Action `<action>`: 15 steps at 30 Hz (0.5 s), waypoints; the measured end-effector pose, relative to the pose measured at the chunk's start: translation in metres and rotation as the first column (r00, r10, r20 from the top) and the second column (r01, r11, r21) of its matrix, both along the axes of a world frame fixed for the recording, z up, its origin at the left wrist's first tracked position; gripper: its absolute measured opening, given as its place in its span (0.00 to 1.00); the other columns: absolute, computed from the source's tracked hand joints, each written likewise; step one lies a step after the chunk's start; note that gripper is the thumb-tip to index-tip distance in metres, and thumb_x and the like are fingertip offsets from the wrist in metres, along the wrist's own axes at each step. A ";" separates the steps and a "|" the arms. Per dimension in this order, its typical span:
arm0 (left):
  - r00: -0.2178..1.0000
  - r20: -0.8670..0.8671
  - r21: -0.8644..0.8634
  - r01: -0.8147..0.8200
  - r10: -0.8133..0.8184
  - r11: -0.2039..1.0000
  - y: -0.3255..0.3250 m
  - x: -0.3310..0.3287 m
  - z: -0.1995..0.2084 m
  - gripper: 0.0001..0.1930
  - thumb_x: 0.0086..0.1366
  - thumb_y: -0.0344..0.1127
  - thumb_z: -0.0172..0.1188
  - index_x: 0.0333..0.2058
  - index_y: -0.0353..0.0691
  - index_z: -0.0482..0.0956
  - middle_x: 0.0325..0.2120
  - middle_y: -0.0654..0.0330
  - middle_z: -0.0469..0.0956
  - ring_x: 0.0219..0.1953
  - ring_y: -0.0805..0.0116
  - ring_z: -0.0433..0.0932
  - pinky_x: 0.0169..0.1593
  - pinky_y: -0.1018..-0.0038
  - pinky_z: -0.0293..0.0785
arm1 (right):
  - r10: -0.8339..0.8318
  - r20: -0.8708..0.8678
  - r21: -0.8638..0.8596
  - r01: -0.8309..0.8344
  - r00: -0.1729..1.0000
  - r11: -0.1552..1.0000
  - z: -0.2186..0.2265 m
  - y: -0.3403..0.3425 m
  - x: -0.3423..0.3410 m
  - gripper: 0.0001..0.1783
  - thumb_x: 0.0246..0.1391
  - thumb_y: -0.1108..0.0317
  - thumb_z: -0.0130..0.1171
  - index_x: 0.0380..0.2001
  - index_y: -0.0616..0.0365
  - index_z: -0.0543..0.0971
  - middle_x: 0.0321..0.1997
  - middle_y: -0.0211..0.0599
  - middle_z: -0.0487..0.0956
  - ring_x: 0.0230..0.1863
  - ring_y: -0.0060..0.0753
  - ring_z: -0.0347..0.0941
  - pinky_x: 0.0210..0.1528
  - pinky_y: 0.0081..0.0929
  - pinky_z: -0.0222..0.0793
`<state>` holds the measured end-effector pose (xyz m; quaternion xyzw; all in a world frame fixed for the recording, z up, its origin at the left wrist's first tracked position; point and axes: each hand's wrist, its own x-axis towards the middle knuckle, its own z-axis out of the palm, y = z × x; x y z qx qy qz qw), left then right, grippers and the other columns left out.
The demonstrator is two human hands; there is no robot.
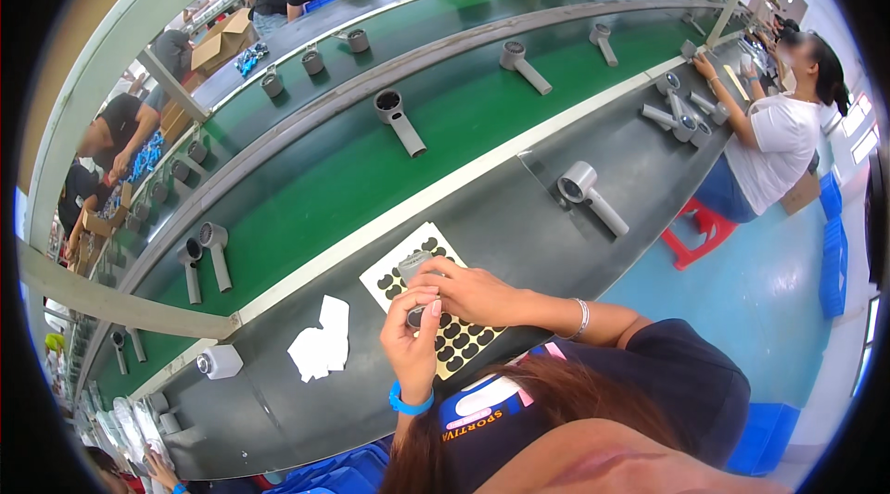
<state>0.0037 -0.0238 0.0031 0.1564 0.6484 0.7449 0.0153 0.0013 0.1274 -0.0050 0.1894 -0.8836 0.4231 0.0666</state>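
Note:
My left hand (411,346) is closed around a grey housing shaped like a hair dryer (414,262). Its rounded head shows above my fingers, and a dark end peeks out between my hands. My right hand (477,296) bends over the same housing with its fingers closed against it; fingers cover most of the part. Beneath both hands lies a pale sheet of black stickers (454,346), with several rows of dark shapes on it. To the left of the sheet are crumpled white papers (322,341).
A similar housing (593,197) lies on the dark bench to my right. More stand along the green conveyor belt (315,188) beyond a white rail. A white bottle (221,361) sits at the left. A co-worker (783,133) at the right handles a grey part beside several housings.

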 end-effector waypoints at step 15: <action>0.995 -0.084 -0.032 0.059 -0.061 0.998 -0.003 0.007 0.003 0.08 0.61 0.23 0.58 0.40 0.35 0.77 0.39 0.59 0.76 0.36 0.77 0.75 0.33 0.81 0.72 | 0.006 0.065 0.005 -0.006 0.998 1.000 0.001 0.002 0.005 0.22 0.50 0.74 0.56 0.50 0.47 0.69 0.50 0.33 0.68 0.40 0.48 0.74 0.38 0.43 0.73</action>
